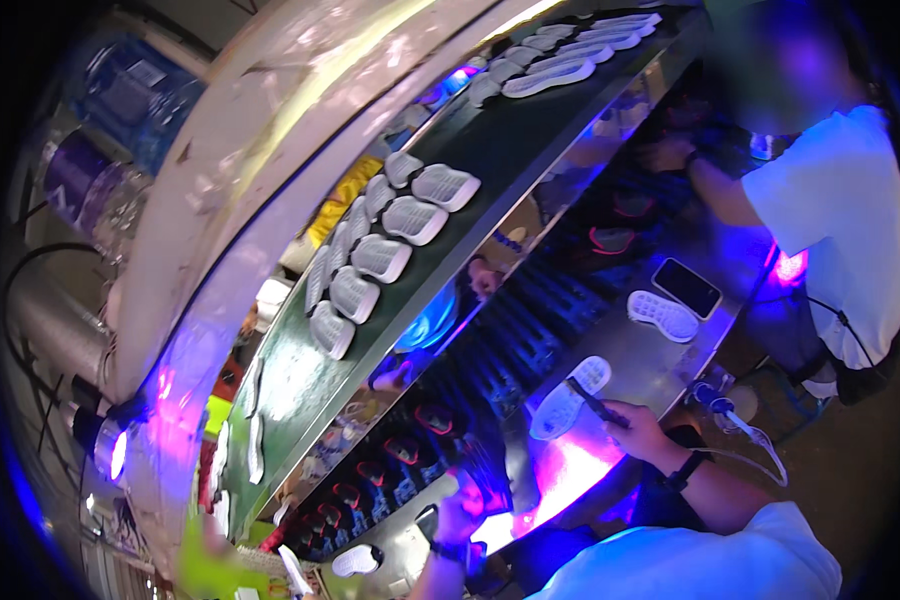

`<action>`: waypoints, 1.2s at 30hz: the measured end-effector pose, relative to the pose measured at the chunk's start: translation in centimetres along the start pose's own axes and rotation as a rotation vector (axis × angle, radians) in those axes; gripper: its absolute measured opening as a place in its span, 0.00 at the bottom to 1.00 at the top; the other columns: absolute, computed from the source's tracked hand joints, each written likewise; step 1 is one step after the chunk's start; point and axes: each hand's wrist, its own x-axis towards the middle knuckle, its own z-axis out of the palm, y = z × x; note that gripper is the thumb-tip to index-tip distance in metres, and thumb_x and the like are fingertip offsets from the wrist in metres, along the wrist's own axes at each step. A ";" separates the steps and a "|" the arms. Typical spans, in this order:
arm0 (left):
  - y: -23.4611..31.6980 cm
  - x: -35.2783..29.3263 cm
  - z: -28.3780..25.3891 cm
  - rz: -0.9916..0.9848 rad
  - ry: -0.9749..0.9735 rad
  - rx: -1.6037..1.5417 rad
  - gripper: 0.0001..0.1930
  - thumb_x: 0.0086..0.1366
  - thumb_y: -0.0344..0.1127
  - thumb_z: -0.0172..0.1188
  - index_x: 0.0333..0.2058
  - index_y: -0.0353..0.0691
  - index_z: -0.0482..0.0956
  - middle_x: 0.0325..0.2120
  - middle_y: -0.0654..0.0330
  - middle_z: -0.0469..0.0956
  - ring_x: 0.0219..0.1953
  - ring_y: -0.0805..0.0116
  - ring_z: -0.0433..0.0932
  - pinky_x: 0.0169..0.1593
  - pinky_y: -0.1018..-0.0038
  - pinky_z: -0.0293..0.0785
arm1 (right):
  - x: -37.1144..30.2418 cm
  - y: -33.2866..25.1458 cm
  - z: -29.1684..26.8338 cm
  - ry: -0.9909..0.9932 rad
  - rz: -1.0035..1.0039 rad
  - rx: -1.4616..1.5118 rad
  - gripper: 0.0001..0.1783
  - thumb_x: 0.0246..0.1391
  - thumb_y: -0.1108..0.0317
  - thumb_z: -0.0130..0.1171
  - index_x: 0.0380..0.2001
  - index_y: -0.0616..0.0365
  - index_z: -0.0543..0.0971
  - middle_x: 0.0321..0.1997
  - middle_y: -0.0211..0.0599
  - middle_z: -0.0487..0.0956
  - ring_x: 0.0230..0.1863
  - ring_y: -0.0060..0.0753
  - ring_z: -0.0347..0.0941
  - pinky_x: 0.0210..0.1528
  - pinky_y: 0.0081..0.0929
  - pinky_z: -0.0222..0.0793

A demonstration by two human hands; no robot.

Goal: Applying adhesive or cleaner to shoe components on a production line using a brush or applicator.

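My right hand [638, 432] is closed around a dark, slim-handled tool [595, 403], which looks like a brush. Its tip reaches over a pale shoe sole [560, 408] lying on the metal worktop, under bluish light. Lower and to the left, my left hand [458, 512] is blurred and tinted purple beside a dark shoe upper [485, 478]. Its fingers are too smeared to show whether they grip anything. A small dark object [427, 522] lies by that wrist. Farther right on the worktop rest another white sole [662, 315] and a black phone [687, 288].
Beyond the worktop, a green conveyor belt [460, 260] carries rows of white soles [413, 220]. Dark shoe uppers with red edges [402, 450] stand along a rack. A co-worker in a white shirt [820, 190] works at the right. A cabled plug [710, 397] sits near the worktop edge.
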 end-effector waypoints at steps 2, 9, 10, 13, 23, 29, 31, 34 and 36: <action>-1.0 -4.1 -0.1 0.008 0.017 0.100 0.30 0.48 0.15 0.60 0.52 0.42 0.73 0.25 0.69 0.70 0.25 0.75 0.71 0.26 0.78 0.68 | 0.1 0.7 0.0 -0.014 -0.011 0.013 0.24 0.57 0.77 0.62 0.58 0.62 0.74 0.31 0.28 0.80 0.26 0.16 0.73 0.30 0.21 0.71; -4.7 -11.3 8.8 -0.188 -0.071 0.700 0.41 0.43 0.15 0.62 0.62 0.37 0.67 0.38 0.62 0.76 0.33 0.69 0.77 0.36 0.75 0.77 | 1.1 1.8 0.9 -0.019 -0.063 0.047 0.22 0.56 0.77 0.61 0.55 0.63 0.76 0.27 0.27 0.77 0.24 0.17 0.71 0.28 0.22 0.69; -4.2 -10.5 10.0 -0.080 -0.112 0.964 0.41 0.42 0.17 0.62 0.61 0.35 0.68 0.39 0.60 0.78 0.37 0.67 0.79 0.40 0.73 0.79 | 1.2 0.9 0.9 -0.037 -0.022 0.078 0.22 0.57 0.78 0.60 0.56 0.63 0.76 0.27 0.26 0.76 0.24 0.17 0.71 0.27 0.21 0.69; -2.6 -5.5 11.8 0.145 -0.424 1.530 0.35 0.47 0.31 0.69 0.58 0.37 0.74 0.50 0.55 0.80 0.52 0.67 0.77 0.58 0.68 0.72 | 0.7 -0.4 0.6 -0.060 0.058 0.073 0.23 0.58 0.78 0.58 0.58 0.60 0.76 0.25 0.24 0.74 0.22 0.15 0.70 0.25 0.20 0.67; -10.8 -0.6 11.6 0.859 -0.440 2.792 0.52 0.44 0.58 0.71 0.64 0.37 0.65 0.40 0.53 0.77 0.41 0.53 0.78 0.46 0.57 0.73 | -5.4 -8.6 -0.4 -0.002 0.005 -0.074 0.19 0.59 0.74 0.62 0.53 0.68 0.78 0.35 0.30 0.80 0.32 0.18 0.73 0.39 0.20 0.71; -2.7 -5.0 14.2 1.203 -0.083 2.018 0.46 0.41 0.47 0.77 0.59 0.34 0.69 0.45 0.51 0.80 0.45 0.50 0.80 0.50 0.60 0.77 | -6.0 -9.7 0.0 -0.083 -0.059 -0.070 0.20 0.58 0.74 0.63 0.54 0.66 0.79 0.36 0.30 0.81 0.34 0.17 0.74 0.39 0.17 0.71; -4.3 -5.4 12.2 1.261 0.082 1.745 0.44 0.42 0.44 0.79 0.58 0.34 0.70 0.48 0.50 0.80 0.48 0.50 0.81 0.52 0.62 0.77 | -5.9 -8.9 0.9 -0.148 -0.021 -0.142 0.19 0.57 0.74 0.64 0.53 0.65 0.80 0.35 0.29 0.81 0.34 0.16 0.74 0.40 0.17 0.71; -7.5 -7.7 10.8 1.259 0.157 1.613 0.46 0.44 0.48 0.78 0.59 0.33 0.67 0.51 0.48 0.77 0.53 0.49 0.78 0.58 0.58 0.74 | -4.8 -6.5 2.1 -0.226 0.009 -0.256 0.18 0.56 0.74 0.65 0.51 0.64 0.81 0.36 0.31 0.83 0.37 0.18 0.76 0.42 0.20 0.72; -9.5 -10.2 10.7 1.166 0.178 1.607 0.48 0.46 0.50 0.76 0.62 0.33 0.64 0.57 0.45 0.72 0.59 0.45 0.72 0.66 0.52 0.64 | -4.7 -5.3 3.5 -0.276 -0.038 -0.345 0.17 0.56 0.72 0.66 0.50 0.63 0.82 0.38 0.34 0.85 0.39 0.22 0.78 0.45 0.23 0.73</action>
